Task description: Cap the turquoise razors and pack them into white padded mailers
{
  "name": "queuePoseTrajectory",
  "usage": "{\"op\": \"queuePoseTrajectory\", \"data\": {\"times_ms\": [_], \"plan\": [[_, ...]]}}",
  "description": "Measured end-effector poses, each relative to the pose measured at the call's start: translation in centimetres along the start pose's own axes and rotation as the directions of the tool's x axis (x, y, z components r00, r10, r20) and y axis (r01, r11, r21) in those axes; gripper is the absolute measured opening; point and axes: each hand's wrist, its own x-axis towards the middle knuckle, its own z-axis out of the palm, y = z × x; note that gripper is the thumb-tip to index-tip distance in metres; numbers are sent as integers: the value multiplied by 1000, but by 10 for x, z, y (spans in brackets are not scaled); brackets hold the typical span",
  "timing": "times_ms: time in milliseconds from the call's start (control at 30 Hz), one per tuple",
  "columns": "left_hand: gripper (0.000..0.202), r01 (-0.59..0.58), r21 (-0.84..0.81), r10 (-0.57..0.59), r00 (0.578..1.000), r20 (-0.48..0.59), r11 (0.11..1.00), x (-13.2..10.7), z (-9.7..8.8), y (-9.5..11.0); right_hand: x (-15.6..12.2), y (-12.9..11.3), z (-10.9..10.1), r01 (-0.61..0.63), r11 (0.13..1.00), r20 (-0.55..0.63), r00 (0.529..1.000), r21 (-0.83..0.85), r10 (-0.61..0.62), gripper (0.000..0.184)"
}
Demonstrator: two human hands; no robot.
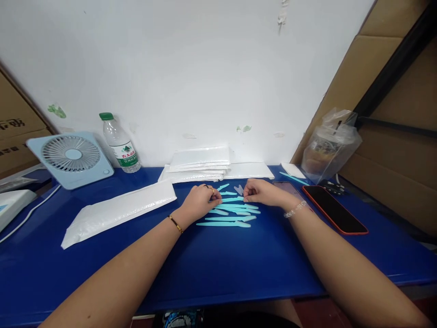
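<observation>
Several thin light-blue plastic sticks (pixel 235 214) lie in a loose row on the blue table (pixel 218 264). My left hand (pixel 200 200) rests at their left ends with fingers curled, pinching the tip of one stick. My right hand (pixel 261 191) sits at the upper right of the row, fingers closed in a pinch on a small pale piece (pixel 239 189) I cannot make out. A gold bracelet is on my left wrist, a bead bracelet on my right.
A stack of white padded envelopes (pixel 201 165) lies behind the sticks, another envelope (pixel 118 212) to the left. A blue fan (pixel 71 158) and water bottle (pixel 120 143) stand at back left. A red-cased phone (pixel 334 209) and clear plastic bag (pixel 329 143) sit right.
</observation>
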Motion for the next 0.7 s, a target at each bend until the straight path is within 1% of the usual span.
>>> {"op": "queuePoseTrajectory", "data": {"times_ms": [67,133,267,333,367,433,467,533,600,667,700], "plan": [[22,35,-2,-35,999,13,999,1,-1,-1,2,-3,2,49,999,-48,998,-19,-50,17],[22,76,5,-76,997,-17,997,2,-2,-5,5,-1,2,73,996,-104,992,-45,-77,15],[22,141,17,-139,989,-54,990,3,-3,-18,9,12,-1,3,995,-219,975,-102,-26,15],[21,163,22,-160,984,-83,986,3,-1,-23,7,15,-4,-19,993,-239,971,-119,-10,17],[23,168,30,-164,980,-112,985,3,0,-24,6,14,-5,-17,993,-222,975,-116,-9,18],[27,162,54,-151,974,-167,985,3,0,-23,1,9,-7,-4,995,-117,993,-99,-8,20],[26,147,61,-134,975,-175,987,2,0,-20,-1,5,-7,1,996,-45,999,-91,-6,21],[23,84,50,-76,987,-140,995,1,0,-14,-5,-2,-6,7,996,63,998,-93,-2,22],[24,2,18,0,998,-70,1000,-1,-1,-7,-6,-7,-2,20,994,88,996,-107,-11,20],[23,-52,-2,52,999,-12,999,-1,-1,-2,-5,-10,1,50,992,59,997,-115,-43,18],[22,-55,-5,55,998,4,998,0,0,-1,-4,-11,2,70,990,36,997,-119,-67,17]]}}
